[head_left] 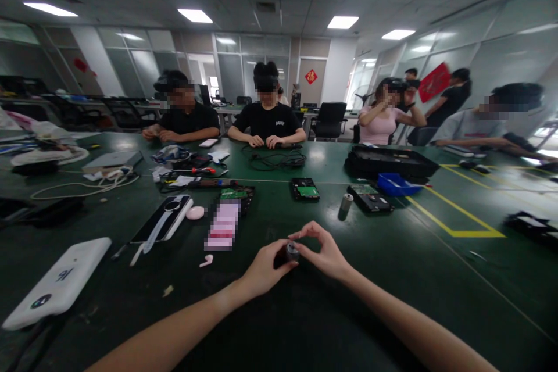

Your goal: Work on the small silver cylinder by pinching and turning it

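A small grey cylinder (292, 252), with a dark top, is held close above the green table in front of me. My left hand (267, 267) grips it from the left, thumb and fingers curled about its side. From the right, my right hand (325, 256) closes in with a bent index finger near the top and the thumb at the cylinder's side. A similar metal cylinder (346, 202) stands farther off, beside an opened hard drive (370, 198). Another hard drive with a green board (306, 189) lies beyond my hands.
To the left lie a pixelated phone (223, 224), a pink earbud (206, 260), a round pink case (196, 213), a watch (161, 226) and a white device (58, 282). At the right back are a blue tray (397, 184) and a black case (390, 161). Several people sit across the table.
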`<state>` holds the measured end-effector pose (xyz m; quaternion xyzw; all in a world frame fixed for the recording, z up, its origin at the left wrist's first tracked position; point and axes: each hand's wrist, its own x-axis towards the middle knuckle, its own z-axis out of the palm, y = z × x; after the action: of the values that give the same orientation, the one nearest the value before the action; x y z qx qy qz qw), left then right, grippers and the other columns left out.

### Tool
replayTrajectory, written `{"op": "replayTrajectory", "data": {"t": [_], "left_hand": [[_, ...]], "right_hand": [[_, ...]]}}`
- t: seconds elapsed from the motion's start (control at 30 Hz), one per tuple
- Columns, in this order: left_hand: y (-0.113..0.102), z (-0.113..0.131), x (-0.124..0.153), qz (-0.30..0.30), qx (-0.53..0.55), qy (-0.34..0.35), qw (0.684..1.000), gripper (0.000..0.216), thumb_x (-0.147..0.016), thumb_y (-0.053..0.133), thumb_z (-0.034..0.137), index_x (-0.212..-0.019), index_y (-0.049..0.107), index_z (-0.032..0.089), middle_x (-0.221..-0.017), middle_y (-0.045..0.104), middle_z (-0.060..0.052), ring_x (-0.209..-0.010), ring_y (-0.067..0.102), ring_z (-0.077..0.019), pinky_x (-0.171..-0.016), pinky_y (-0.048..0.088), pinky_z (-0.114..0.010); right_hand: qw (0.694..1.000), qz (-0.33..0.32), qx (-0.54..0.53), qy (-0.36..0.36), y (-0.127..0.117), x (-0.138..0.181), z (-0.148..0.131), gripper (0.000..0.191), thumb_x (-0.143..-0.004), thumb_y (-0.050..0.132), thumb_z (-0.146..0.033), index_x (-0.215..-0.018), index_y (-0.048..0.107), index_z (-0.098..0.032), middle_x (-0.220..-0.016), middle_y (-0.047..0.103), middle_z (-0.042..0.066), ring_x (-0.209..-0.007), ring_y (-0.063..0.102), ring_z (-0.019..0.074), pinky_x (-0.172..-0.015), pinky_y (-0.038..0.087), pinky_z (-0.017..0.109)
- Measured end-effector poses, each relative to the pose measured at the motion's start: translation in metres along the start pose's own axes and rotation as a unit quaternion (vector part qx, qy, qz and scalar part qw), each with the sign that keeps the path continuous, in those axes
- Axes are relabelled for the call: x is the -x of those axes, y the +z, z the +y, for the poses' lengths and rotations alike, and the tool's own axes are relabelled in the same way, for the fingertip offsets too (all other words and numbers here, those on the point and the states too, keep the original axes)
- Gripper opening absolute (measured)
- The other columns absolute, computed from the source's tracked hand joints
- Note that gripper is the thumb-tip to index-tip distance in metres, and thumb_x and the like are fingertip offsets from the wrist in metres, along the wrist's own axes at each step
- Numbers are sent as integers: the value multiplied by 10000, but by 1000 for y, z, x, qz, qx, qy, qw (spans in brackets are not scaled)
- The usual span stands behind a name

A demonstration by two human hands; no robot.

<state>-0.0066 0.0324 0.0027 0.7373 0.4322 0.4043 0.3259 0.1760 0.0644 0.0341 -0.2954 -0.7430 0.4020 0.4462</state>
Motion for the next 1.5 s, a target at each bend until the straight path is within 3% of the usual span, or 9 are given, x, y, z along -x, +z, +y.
{"op": "replayTrajectory", "data": {"t": [0.17, 0.3, 0.43, 0.57, 0.77, 0.9, 1.1, 1.33, 1.5], "left_hand": [[0, 0, 0, -1, 0, 0, 1000, 370, -788, 679, 228, -1146, 585, 209, -1064, 663, -33, -956, 616, -193, -872, 477, -306], [-1, 1, 1, -6, -7, -3, 1000, 348, -797, 668, 234, -1135, 589, 211, -1039, 664, -31, -919, 620, -186, -850, 486, -305], [-2, 2, 0, -10, -14, -13, 1000, 368, -793, 676, 253, -1148, 583, 218, -1059, 659, -32, -929, 617, -187, -852, 486, -309], [-3, 2, 0, -15, -18, -16, 1000, 368, -798, 676, 267, -1150, 582, 218, -1065, 660, -31, -933, 617, -183, -854, 481, -303], [-5, 5, 1, -15, -6, -15, 1000, 366, -796, 679, 256, -1148, 584, 227, -1071, 659, -23, -950, 616, -182, -868, 478, -302], [-4, 5, 0, -16, 6, -11, 1000, 356, -789, 680, 221, -1134, 593, 222, -1052, 665, -21, -933, 620, -179, -854, 481, -295], [0, -2, 0, 0, 3, -6, 1000, 397, -774, 693, 221, -1156, 585, 212, -1074, 665, -36, -957, 619, -195, -871, 478, -312], [0, -1, -1, -1, -2, -6, 1000, 395, -780, 681, 235, -1162, 585, 214, -1071, 668, -39, -953, 624, -207, -865, 485, -327], [-1, 1, 0, -12, 22, -7, 1000, 425, -769, 677, 206, -1180, 569, 215, -1094, 656, -53, -982, 618, -211, -900, 480, -347]], "right_hand": [[999, 24, -11, 19, 7, -5, 1, 198, -786, 664, -296, -735, 505, -190, -827, 701, 44, -821, 684, 191, -778, 540, 342], [996, 79, -12, 30, -31, -7, 8, 301, -760, 698, -333, -685, 439, -201, -848, 721, 76, -887, 697, 230, -807, 541, 377], [993, 27, 66, 94, -71, 11, 38, 390, -740, 698, -396, -580, 403, -198, -865, 709, 108, -970, 678, 264, -846, 538, 402], [988, -14, 113, 108, -80, 30, 63, 356, -750, 673, -390, -572, 432, -198, -868, 703, 101, -1085, 626, 267, -866, 538, 393], [989, 13, 92, 112, -67, 24, 50, 413, -752, 677, -401, -540, 379, -208, -791, 711, 92, -993, 671, 280, -799, 559, 386], [997, 44, -5, 68, -36, 10, 21, 384, -778, 671, -338, -578, 369, -210, -862, 732, 103, -962, 684, 256, -778, 557, 359], [999, 5, -44, 29, 7, -1, 7, 363, -800, 646, -279, -564, 382, -200, -877, 728, 97, -888, 695, 234, -746, 542, 340], [1000, 2, -14, 23, 8, 2, 14, 347, -811, 630, -259, -569, 388, -197, -860, 709, 70, -877, 684, 218, -748, 530, 327], [1000, -3, 27, 8, 8, 5, 10, 206, -827, 614, -259, -696, 469, -193, -864, 690, 45, -876, 670, 197, -792, 521, 335]]}}
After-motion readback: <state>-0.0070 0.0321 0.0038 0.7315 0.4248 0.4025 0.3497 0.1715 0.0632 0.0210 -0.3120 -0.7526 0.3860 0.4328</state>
